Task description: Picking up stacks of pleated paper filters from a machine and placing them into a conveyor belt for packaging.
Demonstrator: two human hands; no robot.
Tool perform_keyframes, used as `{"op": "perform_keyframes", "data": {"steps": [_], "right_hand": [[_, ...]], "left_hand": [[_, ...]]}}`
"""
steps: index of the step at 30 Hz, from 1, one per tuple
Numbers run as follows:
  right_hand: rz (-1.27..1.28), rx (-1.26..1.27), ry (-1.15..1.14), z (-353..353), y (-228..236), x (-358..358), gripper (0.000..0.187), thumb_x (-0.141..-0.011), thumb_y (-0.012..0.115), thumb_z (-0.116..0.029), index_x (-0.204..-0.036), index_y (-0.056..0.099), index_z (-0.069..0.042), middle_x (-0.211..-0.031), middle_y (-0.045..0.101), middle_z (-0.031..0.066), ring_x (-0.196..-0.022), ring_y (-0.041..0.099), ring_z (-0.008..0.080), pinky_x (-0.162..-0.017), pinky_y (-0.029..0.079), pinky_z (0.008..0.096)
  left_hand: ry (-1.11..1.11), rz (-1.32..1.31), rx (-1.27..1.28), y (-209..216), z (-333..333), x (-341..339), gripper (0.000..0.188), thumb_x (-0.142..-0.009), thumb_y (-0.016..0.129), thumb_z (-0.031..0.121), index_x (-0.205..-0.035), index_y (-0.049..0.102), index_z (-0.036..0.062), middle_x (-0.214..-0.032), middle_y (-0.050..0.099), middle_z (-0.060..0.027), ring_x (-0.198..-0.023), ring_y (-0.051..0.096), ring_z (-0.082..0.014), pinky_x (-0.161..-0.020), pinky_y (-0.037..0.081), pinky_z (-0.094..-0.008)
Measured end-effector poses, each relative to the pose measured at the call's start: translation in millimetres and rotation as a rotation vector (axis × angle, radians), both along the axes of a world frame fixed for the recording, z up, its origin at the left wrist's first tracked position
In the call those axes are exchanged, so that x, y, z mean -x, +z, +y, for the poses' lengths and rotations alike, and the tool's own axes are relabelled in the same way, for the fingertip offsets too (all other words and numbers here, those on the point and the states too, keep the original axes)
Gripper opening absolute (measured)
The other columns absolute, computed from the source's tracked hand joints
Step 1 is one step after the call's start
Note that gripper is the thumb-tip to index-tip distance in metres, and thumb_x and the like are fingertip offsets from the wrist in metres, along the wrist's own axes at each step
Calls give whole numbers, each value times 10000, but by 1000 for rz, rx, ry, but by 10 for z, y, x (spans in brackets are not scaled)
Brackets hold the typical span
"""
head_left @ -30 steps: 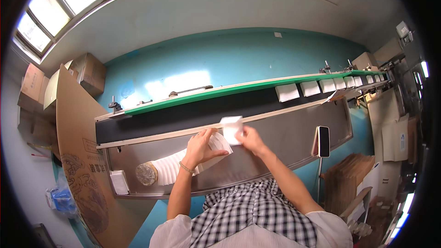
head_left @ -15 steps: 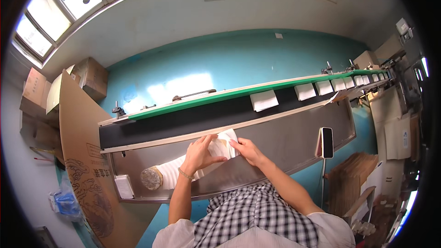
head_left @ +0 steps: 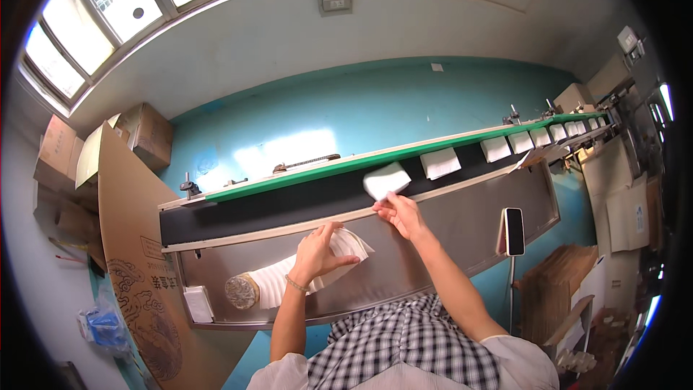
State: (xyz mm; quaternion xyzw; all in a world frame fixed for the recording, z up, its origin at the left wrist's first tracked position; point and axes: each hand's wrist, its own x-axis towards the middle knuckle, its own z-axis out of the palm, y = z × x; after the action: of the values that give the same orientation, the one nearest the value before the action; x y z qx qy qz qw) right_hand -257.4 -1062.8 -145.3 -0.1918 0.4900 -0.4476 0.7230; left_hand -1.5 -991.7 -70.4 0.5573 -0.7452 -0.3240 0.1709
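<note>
My right hand (head_left: 403,215) pinches the near edge of a folded white tissue (head_left: 385,180) over the black conveyor belt (head_left: 289,206). On the metal tray (head_left: 462,213) in front of me lies a long row of folded white tissues (head_left: 273,287), stacked on edge. My left hand (head_left: 317,254) grips the right part of this row, thumb on the near side and fingers on the far side. A grey, mottled round block (head_left: 242,292) stands against the row's left end. Further along the belt, several folded tissues (head_left: 440,163) lie spaced out toward the right.
A green guide rail (head_left: 303,173) runs along the belt's far side. A phone (head_left: 513,231) on a stand rises at the tray's right. A small white stack (head_left: 198,304) sits at the tray's left corner, beside a large cardboard sheet (head_left: 137,245). Flattened cardboard (head_left: 552,282) is piled at right.
My right hand has moved from the row's right end up to the belt, carrying one folded tissue. The tissues on the belt have shifted right. My left hand stays on the row.
</note>
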Motion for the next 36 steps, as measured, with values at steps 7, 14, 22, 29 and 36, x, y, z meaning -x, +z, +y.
{"op": "perform_keyframes", "data": {"steps": [7, 14, 22, 29, 36], "right_hand": [[792, 494, 375, 648, 283, -688, 380, -984, 604, -373, -1109, 641, -17, -854, 671, 62, -786, 634, 145, -661, 513, 306], [490, 266, 443, 573, 38, -454, 285, -940, 664, -238, -1079, 675, 11, -913, 682, 57, -797, 627, 106, -674, 525, 293], [141, 61, 62, 145, 124, -386, 407, -967, 639, -419, -1048, 597, -22, -871, 663, 68, -797, 683, 142, -687, 546, 264], [836, 464, 552, 676, 258, -849, 335, -985, 623, -313, -1223, 651, -78, -1025, 680, 92, -909, 651, 177, -770, 524, 299], [355, 111, 696, 629, 326, -551, 381, -985, 627, -332, -1232, 634, -43, -1021, 671, 9, -874, 595, 80, -711, 493, 249]], "left_hand": [[-5, 9, -16, 23, -5, -38, 901, -622, 845, 599, -1309, 527, 110, -1217, 650, -139, -1119, 624, -349, -892, 507, -456], [19, 16, 6, 38, 69, -157, 825, -634, 850, 569, -1257, 551, 119, -1150, 682, -125, -1035, 662, -352, -835, 529, -443], [19, -7, -14, 93, 35, -124, 797, -632, 848, 576, -1213, 556, 116, -1078, 684, -156, -990, 667, -355, -829, 533, -434], [-3, 1, -11, 74, 91, -217, 877, -615, 860, 565, -1305, 534, 133, -1130, 681, -150, -1053, 651, -350, -857, 517, -458], [1, -53, -41, 85, 104, -245, 955, -606, 865, 556, -1395, 494, 167, -1231, 660, -127, -1121, 633, -337, -893, 508, -458]]}}
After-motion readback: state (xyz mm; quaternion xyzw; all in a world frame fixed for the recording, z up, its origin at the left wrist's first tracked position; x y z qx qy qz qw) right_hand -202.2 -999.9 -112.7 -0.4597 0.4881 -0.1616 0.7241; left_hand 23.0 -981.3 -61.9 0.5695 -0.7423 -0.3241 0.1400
